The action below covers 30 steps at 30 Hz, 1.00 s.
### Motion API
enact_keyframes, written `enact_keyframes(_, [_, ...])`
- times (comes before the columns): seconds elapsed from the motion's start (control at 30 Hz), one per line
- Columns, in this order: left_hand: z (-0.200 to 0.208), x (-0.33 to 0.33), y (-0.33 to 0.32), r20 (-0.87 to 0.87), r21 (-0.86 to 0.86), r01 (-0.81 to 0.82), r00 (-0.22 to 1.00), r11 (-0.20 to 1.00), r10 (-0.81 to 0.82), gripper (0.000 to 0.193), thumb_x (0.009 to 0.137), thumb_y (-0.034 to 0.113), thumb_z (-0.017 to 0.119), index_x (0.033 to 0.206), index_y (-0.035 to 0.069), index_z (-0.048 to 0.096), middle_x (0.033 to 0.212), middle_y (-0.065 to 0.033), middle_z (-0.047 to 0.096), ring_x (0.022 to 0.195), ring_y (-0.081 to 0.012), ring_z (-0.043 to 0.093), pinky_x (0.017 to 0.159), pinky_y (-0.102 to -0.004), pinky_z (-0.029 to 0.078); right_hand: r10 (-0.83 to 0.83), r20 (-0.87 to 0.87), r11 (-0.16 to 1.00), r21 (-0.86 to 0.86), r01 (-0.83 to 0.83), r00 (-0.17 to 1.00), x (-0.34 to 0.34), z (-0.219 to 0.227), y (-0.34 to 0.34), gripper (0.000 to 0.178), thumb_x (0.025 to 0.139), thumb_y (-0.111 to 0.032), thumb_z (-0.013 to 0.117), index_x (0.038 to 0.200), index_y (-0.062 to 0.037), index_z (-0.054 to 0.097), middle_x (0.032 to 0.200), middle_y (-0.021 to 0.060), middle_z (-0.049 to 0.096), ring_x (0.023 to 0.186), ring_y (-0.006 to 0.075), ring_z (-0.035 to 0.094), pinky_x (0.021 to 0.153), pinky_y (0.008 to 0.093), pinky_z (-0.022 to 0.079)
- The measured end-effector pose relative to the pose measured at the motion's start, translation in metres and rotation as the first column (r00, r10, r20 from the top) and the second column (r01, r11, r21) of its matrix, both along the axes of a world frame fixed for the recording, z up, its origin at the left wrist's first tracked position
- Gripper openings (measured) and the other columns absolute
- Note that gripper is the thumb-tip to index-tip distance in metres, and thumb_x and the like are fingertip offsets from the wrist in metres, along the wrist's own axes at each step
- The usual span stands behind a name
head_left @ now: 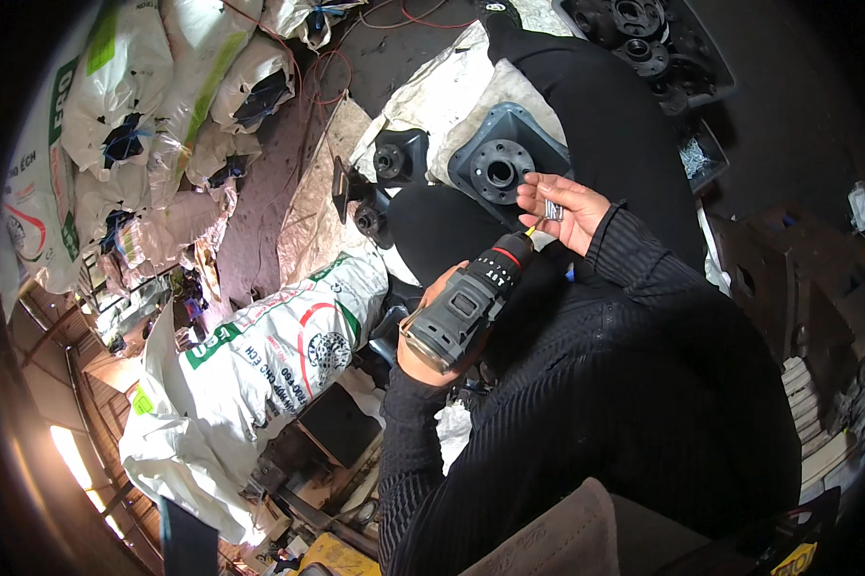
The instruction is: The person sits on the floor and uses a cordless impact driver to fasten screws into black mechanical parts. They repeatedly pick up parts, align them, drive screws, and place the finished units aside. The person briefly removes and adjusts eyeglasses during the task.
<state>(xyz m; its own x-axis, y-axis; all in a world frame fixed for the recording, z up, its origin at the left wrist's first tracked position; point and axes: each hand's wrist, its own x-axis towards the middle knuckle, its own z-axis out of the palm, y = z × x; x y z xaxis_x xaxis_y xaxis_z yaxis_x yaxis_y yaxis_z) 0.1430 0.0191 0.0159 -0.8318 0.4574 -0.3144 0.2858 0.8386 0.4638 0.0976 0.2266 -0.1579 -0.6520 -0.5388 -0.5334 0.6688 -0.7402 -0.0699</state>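
My left hand (426, 357) is closed around a grey and black cordless drill (466, 300) with a red ring near its chuck. A yellowish bit (532, 229) points up and right from the drill toward my right hand (578, 217). Several small shiny metal screws (552, 209) lie in the curled fingers of that hand. Just beyond it, between my legs, sits a dark square-based part (525, 123) with a round bolt-holed flange (498, 173) on top. The drill bit is apart from the flange.
More dark flanged parts (390, 160) rest on the pale sheet (432, 82) to the left. At the far right are a crate (730, 84) of black parts and a tray (714, 163) of small fasteners. Full white sacks (120, 91) and a printed sack (269, 360) line the left.
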Motion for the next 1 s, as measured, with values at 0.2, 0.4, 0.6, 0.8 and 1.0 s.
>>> enact_keyframes(0.2, [-0.002,0.001,0.005,0.023,-0.016,-0.032,0.999,0.999,0.032,0.05,0.073,0.013,0.067,0.119,0.004,0.052,0.121,-0.0125,0.055,0.106,-0.0253,0.057,0.09,-0.032,0.047,-0.003,0.027,1.0,0.025,0.002,1.0,-0.003,0.002,-0.004,0.021,0.092,-0.016,0.055,0.111,-0.0079,0.055,0.105,0.0036,0.061,0.101,0.0145,0.06,0.089,0.0357,0.05])
enact_keyframes(0.4, [-0.016,-0.006,0.002,0.051,0.083,-0.084,0.996,0.993,0.08,0.057,0.068,0.01,0.068,0.121,0.003,0.05,0.117,-0.0125,0.055,0.105,-0.026,0.057,0.089,-0.0345,0.046,-0.038,0.068,0.998,0.043,0.035,0.997,-0.01,0.004,-0.005,0.018,0.092,-0.012,0.052,0.109,-0.0049,0.054,0.111,0.0094,0.059,0.108,0.0203,0.056,0.094,0.039,0.046])
enact_keyframes(0.6, [-0.019,-0.001,0.008,0.145,0.06,-0.244,0.961,0.968,0.234,0.051,0.076,0.008,0.063,0.125,0.003,0.048,0.114,-0.0121,0.058,0.1,-0.0218,0.06,0.087,-0.0293,0.048,-0.12,0.074,0.993,0.025,0.119,0.99,-0.008,0.004,-0.009,0.02,0.092,-0.007,0.051,0.111,-0.0026,0.05,0.115,0.0126,0.056,0.112,0.0226,0.053,0.094,0.0391,0.046])
enact_keyframes(0.8, [-0.02,0.007,0.004,0.16,0.102,-0.343,0.932,0.934,0.325,0.054,0.077,0.007,0.064,0.128,0.007,0.048,0.114,-0.0097,0.061,0.092,-0.0183,0.065,0.081,-0.0273,0.051,-0.107,0.161,0.994,0.021,0.105,0.981,0.004,-0.001,-0.018,0.018,0.091,-0.005,0.051,0.11,-0.0041,0.051,0.116,0.0111,0.056,0.114,0.0219,0.053,0.095,0.0385,0.046])
enact_keyframes(1.0, [-0.021,0.012,-0.002,0.213,0.164,-0.338,0.929,0.927,0.301,0.056,0.075,0.008,0.066,0.127,0.006,0.048,0.116,-0.011,0.06,0.092,-0.0196,0.065,0.081,-0.0274,0.051,-0.052,0.171,0.996,0.078,0.039,0.984,0.01,-0.003,-0.023,0.017,0.09,-0.006,0.052,0.107,-0.0035,0.051,0.117,0.0116,0.056,0.115,0.0222,0.052,0.094,0.0377,0.046])
